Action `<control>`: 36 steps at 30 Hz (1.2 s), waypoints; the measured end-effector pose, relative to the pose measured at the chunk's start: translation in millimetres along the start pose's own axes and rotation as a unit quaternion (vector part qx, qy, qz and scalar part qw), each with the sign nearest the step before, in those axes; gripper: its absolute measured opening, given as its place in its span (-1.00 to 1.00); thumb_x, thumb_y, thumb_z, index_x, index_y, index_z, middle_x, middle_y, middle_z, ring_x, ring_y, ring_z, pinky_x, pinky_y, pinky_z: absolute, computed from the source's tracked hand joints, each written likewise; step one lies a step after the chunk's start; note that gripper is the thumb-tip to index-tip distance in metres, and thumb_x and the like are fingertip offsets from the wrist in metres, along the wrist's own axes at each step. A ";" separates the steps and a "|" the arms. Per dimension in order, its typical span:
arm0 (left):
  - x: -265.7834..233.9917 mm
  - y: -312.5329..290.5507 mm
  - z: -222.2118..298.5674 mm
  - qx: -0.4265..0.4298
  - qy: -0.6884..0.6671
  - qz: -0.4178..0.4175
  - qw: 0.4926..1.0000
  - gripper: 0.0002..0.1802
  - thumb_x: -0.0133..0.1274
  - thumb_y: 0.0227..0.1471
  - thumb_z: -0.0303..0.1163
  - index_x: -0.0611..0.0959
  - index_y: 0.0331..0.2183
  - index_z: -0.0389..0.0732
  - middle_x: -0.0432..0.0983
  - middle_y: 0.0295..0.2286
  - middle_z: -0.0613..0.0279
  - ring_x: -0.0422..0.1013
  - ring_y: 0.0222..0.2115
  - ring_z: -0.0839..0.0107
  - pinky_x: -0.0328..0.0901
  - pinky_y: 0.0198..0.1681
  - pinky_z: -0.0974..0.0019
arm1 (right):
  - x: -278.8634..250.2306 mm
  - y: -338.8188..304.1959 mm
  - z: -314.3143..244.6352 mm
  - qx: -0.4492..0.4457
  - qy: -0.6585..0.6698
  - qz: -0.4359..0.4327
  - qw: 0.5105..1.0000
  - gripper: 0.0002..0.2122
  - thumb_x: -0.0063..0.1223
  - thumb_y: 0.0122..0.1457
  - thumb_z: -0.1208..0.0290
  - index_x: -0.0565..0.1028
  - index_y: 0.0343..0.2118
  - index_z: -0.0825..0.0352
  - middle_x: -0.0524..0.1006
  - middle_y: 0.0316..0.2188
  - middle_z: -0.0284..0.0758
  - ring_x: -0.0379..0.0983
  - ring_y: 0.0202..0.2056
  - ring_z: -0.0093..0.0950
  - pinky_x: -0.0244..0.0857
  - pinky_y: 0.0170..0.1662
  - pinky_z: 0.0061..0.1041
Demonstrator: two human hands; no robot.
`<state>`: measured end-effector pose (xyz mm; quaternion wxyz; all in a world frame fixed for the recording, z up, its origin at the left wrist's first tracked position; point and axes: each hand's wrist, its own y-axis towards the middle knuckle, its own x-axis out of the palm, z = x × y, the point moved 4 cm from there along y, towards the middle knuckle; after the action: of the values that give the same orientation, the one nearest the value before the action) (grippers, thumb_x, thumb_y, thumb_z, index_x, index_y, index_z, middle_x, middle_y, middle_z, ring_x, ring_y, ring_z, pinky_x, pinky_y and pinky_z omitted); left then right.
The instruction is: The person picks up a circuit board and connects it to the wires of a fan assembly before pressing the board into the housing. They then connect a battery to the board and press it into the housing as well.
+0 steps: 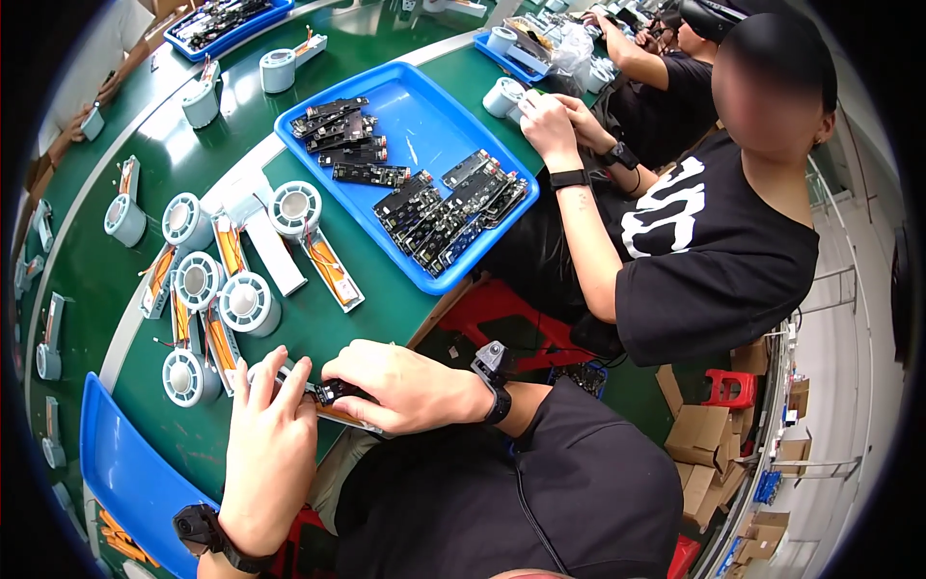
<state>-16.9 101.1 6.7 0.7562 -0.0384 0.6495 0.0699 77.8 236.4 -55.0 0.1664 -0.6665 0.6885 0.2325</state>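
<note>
At the near table edge, my left hand (268,439) lies over the round head of a light-blue handheld fan housing, fingers curved around it. Most of that housing is hidden beneath my hands; an edge of its handle (349,419) shows below my right hand (410,384). The fingers of that hand are closed on a small black circuit board (333,391) over the handle. Just beyond my hands sits a cluster of similar fan housings (250,304), with orange parts and wires in their open handles. A white handle cover (274,253) lies among them.
A blue tray (400,121) of black circuit boards (449,212) stands ahead to the right. Another blue tray (130,463) is at the near left. More housings (278,71) stand on the green surface beyond. A co-worker (714,232) sits at the right, handling a fan (503,97).
</note>
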 end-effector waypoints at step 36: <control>18.4 -27.1 -19.1 -0.012 -0.021 0.171 0.985 -0.84 0.24 -0.09 -0.50 0.66 -0.36 -0.25 0.59 -0.15 0.10 0.50 0.00 -0.10 0.45 0.05 -0.13 | 5.4 17.2 -15.8 -0.093 -0.080 0.134 0.983 -0.74 0.33 0.04 0.46 0.63 -0.19 0.40 0.61 -0.37 -0.23 0.47 -0.23 -0.23 0.37 -0.04 -0.28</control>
<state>-28.6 72.5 -15.2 0.7462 0.0659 0.6294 0.2065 61.7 223.4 -43.0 0.1262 -0.5602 0.7312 0.3681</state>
